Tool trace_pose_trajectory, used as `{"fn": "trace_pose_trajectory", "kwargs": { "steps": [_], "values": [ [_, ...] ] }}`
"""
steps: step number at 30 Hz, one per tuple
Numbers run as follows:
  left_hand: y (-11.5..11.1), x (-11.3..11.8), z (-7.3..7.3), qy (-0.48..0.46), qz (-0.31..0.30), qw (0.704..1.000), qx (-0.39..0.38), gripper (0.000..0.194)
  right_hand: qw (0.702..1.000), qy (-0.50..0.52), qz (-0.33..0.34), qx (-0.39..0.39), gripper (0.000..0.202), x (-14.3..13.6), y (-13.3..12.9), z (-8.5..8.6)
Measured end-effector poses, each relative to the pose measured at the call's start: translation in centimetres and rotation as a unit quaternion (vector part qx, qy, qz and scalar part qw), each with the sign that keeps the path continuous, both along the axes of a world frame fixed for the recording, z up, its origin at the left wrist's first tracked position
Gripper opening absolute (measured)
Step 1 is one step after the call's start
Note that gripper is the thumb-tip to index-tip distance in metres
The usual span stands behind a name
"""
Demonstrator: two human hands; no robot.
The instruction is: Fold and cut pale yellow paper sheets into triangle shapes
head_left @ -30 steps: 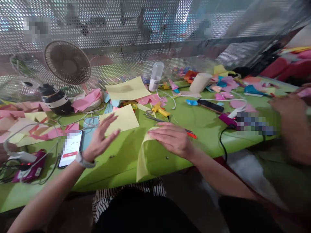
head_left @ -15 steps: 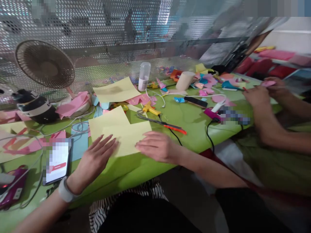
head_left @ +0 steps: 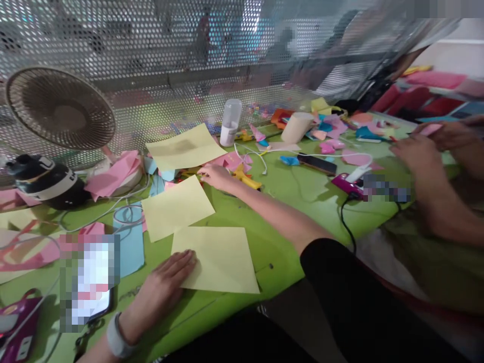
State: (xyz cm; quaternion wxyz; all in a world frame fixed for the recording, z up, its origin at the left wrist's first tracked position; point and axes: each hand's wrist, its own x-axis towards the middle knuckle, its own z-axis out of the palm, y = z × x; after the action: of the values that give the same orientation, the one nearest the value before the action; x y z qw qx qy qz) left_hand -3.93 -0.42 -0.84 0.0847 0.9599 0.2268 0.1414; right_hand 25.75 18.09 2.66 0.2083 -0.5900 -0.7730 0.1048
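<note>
My left hand (head_left: 172, 272) lies flat, fingers stretched out, over the left edge of a yellow sheet of paper (head_left: 223, 259) near the table's front. Just behind that, a second yellow sheet (head_left: 176, 206) lies apart at an angle. My right arm reaches across the table. My right hand (head_left: 217, 176) is closed, fingers bent down, beside a yellow glue gun (head_left: 246, 177) and in front of a larger yellow sheet (head_left: 185, 146). Small yellow and red parts show by its fingertips; what they belong to is unclear.
A fan (head_left: 62, 108), a black bottle (head_left: 45, 181) and a phone (head_left: 93, 282) stand or lie on the left. Farther back are a clear bottle (head_left: 230, 121) and a cardboard roll (head_left: 297, 127). Purple power strip (head_left: 348, 185), cables and paper scraps lie around. Another person's hands (head_left: 419, 148) work at right.
My right hand has left the yellow paper and reached forward past the sheets. The two front sheets are now separated, one pulled nearer under my left hand. The orange-handled tool is no longer visible.
</note>
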Motion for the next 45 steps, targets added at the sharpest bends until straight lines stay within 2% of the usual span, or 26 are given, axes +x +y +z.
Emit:
{"fn": "trace_pose_trajectory", "kwargs": {
  "steps": [2,7,12,15,18,21,23,24,26,28,30,31,32,35,38,40,43,45],
  "values": [
    [-0.1,-0.1,-0.4,-0.002,-0.001,1.000,0.001,0.064,0.999,0.000,0.032,-0.007,0.030,-0.5,0.9,-0.6],
    [-0.2,-0.3,-1.1,-0.010,0.000,1.000,-0.008,0.061,0.995,0.012,0.096,-0.016,0.039,-1.5,1.1,-1.6],
    [0.0,-0.5,-1.8,-0.021,0.004,1.000,0.006,0.064,0.994,0.018,0.102,-0.015,0.013,-3.0,1.8,-2.4],
    [0.1,-0.5,-2.0,-0.020,0.002,1.000,0.009,0.062,0.996,0.037,0.079,-0.003,0.009,-3.1,1.7,-1.8],
    [0.2,-0.5,-1.8,-0.022,0.000,1.000,0.005,0.062,0.997,0.072,0.020,0.030,0.013,-1.9,0.7,-0.3],
    [0.4,-0.4,-1.5,-0.031,0.001,0.999,0.010,0.064,0.980,0.189,-0.031,0.054,0.014,0.2,-1.2,1.2],
    [0.5,-0.4,-1.4,-0.034,-0.004,0.999,0.010,0.064,0.943,0.327,-0.039,0.037,0.015,1.6,-2.6,1.9],
    [0.6,-0.3,-1.4,-0.033,-0.006,0.999,0.011,0.063,0.915,0.402,-0.038,0.016,0.018,2.3,-3.3,2.2],
    [0.7,-0.3,-1.5,-0.032,-0.008,0.999,0.019,0.061,0.834,0.548,-0.029,-0.053,0.025,3.3,-4.4,2.5],
    [0.8,-0.4,-1.6,-0.036,-0.004,0.999,0.039,0.059,0.733,0.664,-0.001,-0.149,0.029,3.8,-5.1,2.5],
    [0.9,-0.4,-1.7,-0.036,-0.003,0.998,0.053,0.057,0.645,0.725,0.040,-0.239,0.030,3.5,-5.6,2.4],
    [0.9,-0.4,-1.6,-0.033,-0.005,0.998,0.058,0.055,0.618,0.735,0.059,-0.272,0.030,3.1,-5.7,2.2],
    [0.9,-0.4,-1.6,-0.029,-0.008,0.998,0.061,0.054,0.605,0.736,0.075,-0.295,0.030,2.7,-5.9,2.0],
    [0.9,-0.3,-1.3,-0.014,-0.012,0.997,0.072,0.052,0.599,0.721,0.109,-0.331,0.030,1.9,-6.2,1.6],
    [0.9,-0.3,-1.3,-0.008,-0.009,0.996,0.084,0.049,0.583,0.726,0.137,-0.338,0.035,2.5,-6.5,1.7],
    [0.9,-0.3,-1.5,-0.015,-0.005,0.996,0.092,0.047,0.558,0.752,0.153,-0.316,0.038,3.3,-6.6,1.9],
    [0.9,-0.3,-1.6,-0.020,-0.005,0.996,0.083,0.051,0.500,0.794,0.194,-0.285,0.040,4.1,-6.7,1.9],
    [0.9,-0.3,-1.7,-0.017,-0.008,0.998,0.060,0.057,0.483,0.799,0.203,-0.294,0.041,4.1,-6.9,1.8]
  ]
}}
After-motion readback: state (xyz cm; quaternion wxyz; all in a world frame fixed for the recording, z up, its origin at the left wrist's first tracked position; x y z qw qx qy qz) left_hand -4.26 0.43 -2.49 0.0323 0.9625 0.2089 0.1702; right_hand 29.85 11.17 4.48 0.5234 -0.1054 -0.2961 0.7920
